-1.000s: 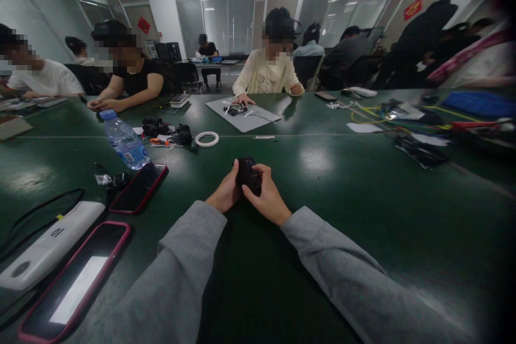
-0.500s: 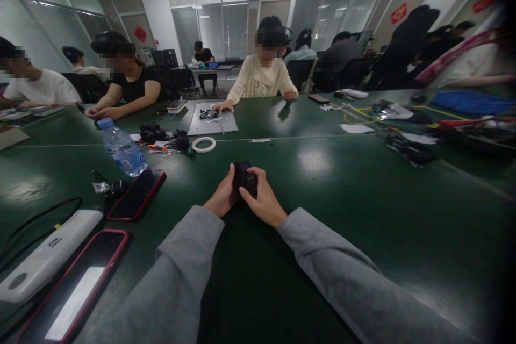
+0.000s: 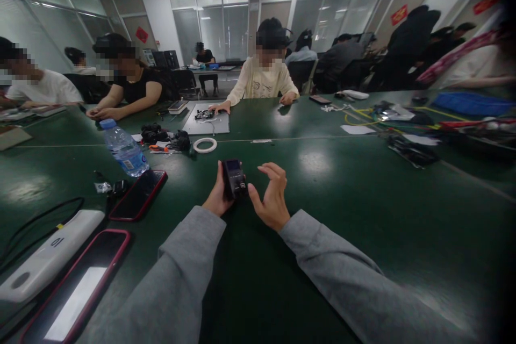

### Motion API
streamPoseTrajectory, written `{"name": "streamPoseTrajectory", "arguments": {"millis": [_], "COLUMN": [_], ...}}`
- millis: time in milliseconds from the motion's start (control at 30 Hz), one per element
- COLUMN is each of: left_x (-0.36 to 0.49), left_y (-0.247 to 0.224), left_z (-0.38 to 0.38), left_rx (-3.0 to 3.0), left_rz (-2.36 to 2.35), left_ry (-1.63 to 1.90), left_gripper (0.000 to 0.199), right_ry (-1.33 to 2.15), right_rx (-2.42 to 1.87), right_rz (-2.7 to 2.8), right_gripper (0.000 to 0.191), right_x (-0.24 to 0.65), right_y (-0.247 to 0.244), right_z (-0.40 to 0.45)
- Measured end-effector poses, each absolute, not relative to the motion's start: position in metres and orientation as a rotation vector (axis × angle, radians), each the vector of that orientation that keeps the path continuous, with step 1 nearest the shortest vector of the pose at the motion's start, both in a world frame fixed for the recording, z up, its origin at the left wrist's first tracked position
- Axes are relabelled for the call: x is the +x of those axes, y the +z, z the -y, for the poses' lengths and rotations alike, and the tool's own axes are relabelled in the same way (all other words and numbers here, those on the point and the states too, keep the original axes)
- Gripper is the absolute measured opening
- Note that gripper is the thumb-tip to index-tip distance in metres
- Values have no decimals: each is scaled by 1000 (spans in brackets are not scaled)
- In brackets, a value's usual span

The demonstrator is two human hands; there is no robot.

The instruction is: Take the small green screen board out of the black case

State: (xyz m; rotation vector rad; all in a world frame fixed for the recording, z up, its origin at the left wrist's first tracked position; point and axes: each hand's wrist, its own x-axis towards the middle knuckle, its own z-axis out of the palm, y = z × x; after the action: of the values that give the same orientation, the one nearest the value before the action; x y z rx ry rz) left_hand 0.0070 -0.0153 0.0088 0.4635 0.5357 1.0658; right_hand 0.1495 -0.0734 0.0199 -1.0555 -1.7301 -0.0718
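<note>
While a white device (image 3: 52, 255) and a red-edged phone (image 3: 138, 195) lay at the left on the green desk (image 3: 322, 188), a water bottle (image 3: 124, 148) stood just behind that phone. Farther right, the left hand (image 3: 218, 193) held a small black device (image 3: 234, 177) above the desk, its grip pinching the sides. Just beside it, the right hand (image 3: 272, 198) hovered with its grip spread, thumb and fingers apart.

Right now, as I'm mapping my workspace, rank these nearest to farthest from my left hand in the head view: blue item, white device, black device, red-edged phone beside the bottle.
1. Black device: in the left hand.
2. Red-edged phone: left, beside the bottle.
3. White device: farther left.
4. Blue item: far right.
</note>
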Motion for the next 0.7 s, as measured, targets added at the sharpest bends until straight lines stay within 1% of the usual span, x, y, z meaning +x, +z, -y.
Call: {"name": "streamPoseTrajectory", "arguments": {"millis": [100,200,300,500,567,600,700], "left_x": [7,7,8,10,9,8,6], "left_y": [12,15,15,6,4,3,4], "left_z": [19,23,23,17,15,14,15], "left_rx": [462,439,454,496,495,493,489], "left_rz": [-465,-430,-409,-490,-544,-563,-575], "left_ry": [999,942,969,1010,1001,1001,1010], "left_gripper": [62,62,61,62,64,65,66], "right_ry": [-92,-44,-100,-64,-46,-45,-3], "right_rx": [-972,-897,-944,-1001,-1003,-985,-869], "right_rz": [2003,2259,2129,1991,1918,1868,1764], "right_gripper": [59,65,67,60,55,49,14], "right_x": [145,141,141,144,144,144,140], "right_y": [23,23,22,16,14,16,37], "right_z": [78,79,79,77,73,72,82]}}
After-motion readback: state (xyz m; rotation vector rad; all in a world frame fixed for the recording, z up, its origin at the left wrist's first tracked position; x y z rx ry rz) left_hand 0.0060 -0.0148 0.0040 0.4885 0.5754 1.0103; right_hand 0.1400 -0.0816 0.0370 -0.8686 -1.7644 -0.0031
